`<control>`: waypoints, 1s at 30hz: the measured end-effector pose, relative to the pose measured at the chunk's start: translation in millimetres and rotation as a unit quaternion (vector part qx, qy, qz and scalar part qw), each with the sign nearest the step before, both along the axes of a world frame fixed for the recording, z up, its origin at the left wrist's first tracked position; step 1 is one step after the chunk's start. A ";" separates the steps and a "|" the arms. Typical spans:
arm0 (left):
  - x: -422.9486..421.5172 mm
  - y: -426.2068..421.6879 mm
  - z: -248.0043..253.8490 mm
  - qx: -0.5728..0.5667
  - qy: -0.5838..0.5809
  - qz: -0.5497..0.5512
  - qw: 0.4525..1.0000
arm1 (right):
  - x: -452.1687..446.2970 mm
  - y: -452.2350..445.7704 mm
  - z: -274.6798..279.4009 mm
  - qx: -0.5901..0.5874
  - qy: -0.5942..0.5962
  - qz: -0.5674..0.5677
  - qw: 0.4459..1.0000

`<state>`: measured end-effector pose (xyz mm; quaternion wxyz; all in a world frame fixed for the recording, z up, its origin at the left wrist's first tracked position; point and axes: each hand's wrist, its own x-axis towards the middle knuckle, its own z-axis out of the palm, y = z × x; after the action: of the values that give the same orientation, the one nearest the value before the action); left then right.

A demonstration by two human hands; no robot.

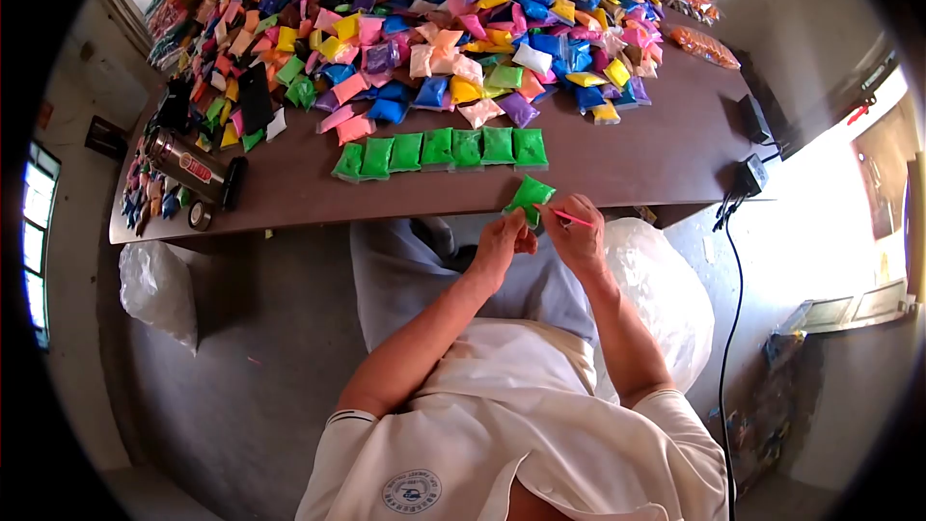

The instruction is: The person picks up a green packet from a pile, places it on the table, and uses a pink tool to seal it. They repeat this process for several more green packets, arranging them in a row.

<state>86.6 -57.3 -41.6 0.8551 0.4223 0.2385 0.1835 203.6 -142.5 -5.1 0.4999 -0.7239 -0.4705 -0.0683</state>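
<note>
At the table's front edge, my left hand (502,246) grips the lower left corner of a green packet (530,195), its fingers closed. My right hand (578,232) is closed round a thin pink tool (574,219), its tip at the packet's lower right side. Behind the hands, several green packets (437,148) lie side by side in a row on the brown table (617,159). The fingers partly cover the lower part of the held packet.
A large heap of coloured packets (463,29) spreads over the table's back. At the left lie a metal flask (183,159) and a round lid (200,215). A black adapter with cable (749,177) sits at the right edge. Plastic bags (661,299) stand below on both sides.
</note>
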 end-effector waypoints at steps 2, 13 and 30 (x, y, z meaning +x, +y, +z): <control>-1.2 0.5 1.3 0.011 0.002 -0.009 1.000 | 2.6 3.6 -4.4 0.000 -0.054 -0.020 0.998; 0.6 -0.2 -4.4 -0.006 -0.004 -0.006 1.000 | -7.5 -2.8 4.2 0.006 0.016 -0.021 1.000; 3.0 0.2 -8.3 -0.020 -0.009 0.005 1.000 | -6.6 10.1 6.0 0.025 -0.039 -0.017 0.999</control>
<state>89.6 -57.1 -50.0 0.8647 0.4020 0.2365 0.1865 197.0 -132.4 0.9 0.4979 -0.7155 -0.4760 -0.1169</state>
